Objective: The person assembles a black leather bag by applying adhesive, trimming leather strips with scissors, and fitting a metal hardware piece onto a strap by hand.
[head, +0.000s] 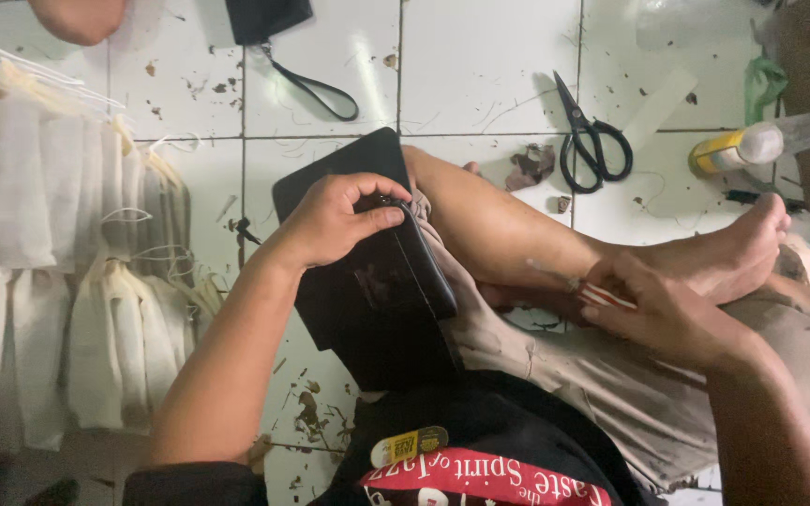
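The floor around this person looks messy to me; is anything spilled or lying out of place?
Yes. Brown scraps and crumbs are scattered over the white tile floor, thickest beside the black scissors, which lie open. A clear bottle with a yellow end lies on its side. The left hand grips a black pouch; nothing there looks damaged.

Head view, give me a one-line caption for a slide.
Seated on white tiled floor, left hand grips black pouch, right hand by ankle, scissors nearby.

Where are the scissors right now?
In the head view the black scissors lie on the white tile floor at upper right, beyond the person's shin, left of a clear bottle.
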